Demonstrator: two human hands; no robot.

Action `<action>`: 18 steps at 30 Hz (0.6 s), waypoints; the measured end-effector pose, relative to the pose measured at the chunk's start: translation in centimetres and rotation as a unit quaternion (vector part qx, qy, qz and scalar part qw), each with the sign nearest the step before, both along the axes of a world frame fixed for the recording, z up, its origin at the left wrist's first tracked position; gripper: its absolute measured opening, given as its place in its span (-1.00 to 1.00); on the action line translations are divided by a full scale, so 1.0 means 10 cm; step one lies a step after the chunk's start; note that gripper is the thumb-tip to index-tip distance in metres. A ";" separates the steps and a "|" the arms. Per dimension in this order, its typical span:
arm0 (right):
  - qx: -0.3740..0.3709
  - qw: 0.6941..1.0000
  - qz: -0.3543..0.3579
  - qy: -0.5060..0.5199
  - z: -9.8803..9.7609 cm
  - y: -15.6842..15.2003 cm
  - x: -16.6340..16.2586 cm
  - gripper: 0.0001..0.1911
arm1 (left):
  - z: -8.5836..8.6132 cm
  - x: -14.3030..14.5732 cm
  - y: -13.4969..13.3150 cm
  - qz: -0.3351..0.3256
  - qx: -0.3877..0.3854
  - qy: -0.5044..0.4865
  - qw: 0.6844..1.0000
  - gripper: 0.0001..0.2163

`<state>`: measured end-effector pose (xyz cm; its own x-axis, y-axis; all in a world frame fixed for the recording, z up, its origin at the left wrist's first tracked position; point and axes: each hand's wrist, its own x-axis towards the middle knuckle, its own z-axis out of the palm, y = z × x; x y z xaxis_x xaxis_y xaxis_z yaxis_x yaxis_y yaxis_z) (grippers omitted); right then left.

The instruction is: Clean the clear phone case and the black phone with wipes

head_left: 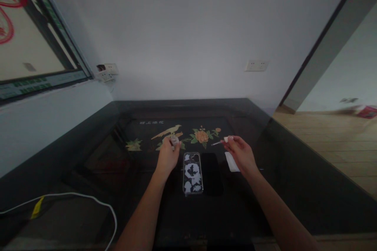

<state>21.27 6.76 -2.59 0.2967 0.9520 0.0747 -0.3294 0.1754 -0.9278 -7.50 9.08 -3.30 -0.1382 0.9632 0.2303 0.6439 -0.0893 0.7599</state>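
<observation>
My left hand point(169, 150) is closed round a small, pale, see-through object point(174, 140) that looks like a little bottle. Between the fingertips of my right hand point(240, 152) is a thin stick with a white end point(218, 142), its slim tip pointing left. A clear phone case point(193, 173) with white shapes on it lies on the table between my forearms. Right beside it rests a dark, flat phone point(212, 174). A white sheet or cloth point(232, 162) lies partly behind my right hand.
The glossy black table point(97, 157) carries a painted bird and flowers. A white cable point(73, 194) with a yellow tag curls at the left. Behind stands a grey wall with sockets point(257, 66); a window is at upper left, and wooden floor point(332, 133) shows at right.
</observation>
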 end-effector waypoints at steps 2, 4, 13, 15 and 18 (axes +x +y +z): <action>-0.006 1.000 -0.004 0.002 -0.01 0.00 0.01 -0.65 | 0.07 0.07 -0.03 -0.032 0.042 -0.059 0.997 -0.77; -0.006 1.000 0.000 0.014 -0.02 0.01 0.01 -0.68 | 0.14 0.14 -0.10 -0.089 0.077 -0.077 0.990 -0.75; 0.005 0.999 0.046 0.021 0.00 -0.02 -0.03 -0.64 | 0.32 0.38 -0.40 -0.297 0.087 0.061 0.949 -0.72; 0.004 0.999 0.049 0.023 0.00 -0.02 -0.05 -0.65 | 0.32 0.40 -0.42 -0.302 0.082 0.061 0.948 -0.71; 0.003 0.998 0.049 0.027 0.00 -0.02 -0.05 -0.65 | 0.32 0.41 -0.42 -0.300 0.082 0.064 0.948 -0.70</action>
